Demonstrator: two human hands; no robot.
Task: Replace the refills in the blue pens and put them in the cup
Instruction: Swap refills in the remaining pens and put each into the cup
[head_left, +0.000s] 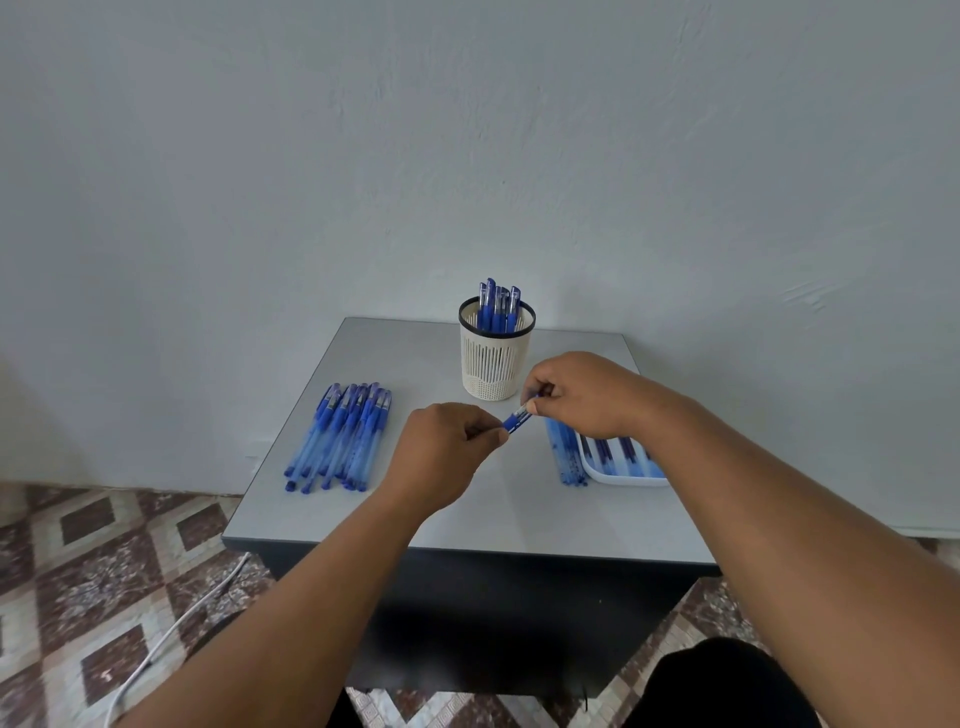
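Pale plaster wall (467, 130) fills the background behind a small grey table (467, 519), which stands on a patterned tile floor (104, 561).

Your left hand (441, 457) and right hand (587, 392) meet above the middle of the table and share one blue pen (518, 419). Your left fingers curl and pinch the pen's lower end; your right fingers curl round its upper end. Only the short section between the two hands shows, so you cannot tell whether the pen is assembled or parted, nor whether a refill is in it.

Just beyond your right hand stands the cup (496, 358), a slotted cream holder with several capped blue pens upright in it.

Well to the outer side of your left hand lies a pile of blue pens (340, 439) on the table top.

Under your right wrist sits a white tray (621, 470), touching or nearly touching a row of blue barrels (563, 457) beside it. Your forearm covers much of both, so the tray's contents are hard to identify.

A white cable (171, 634) trails over the floor below your left forearm.
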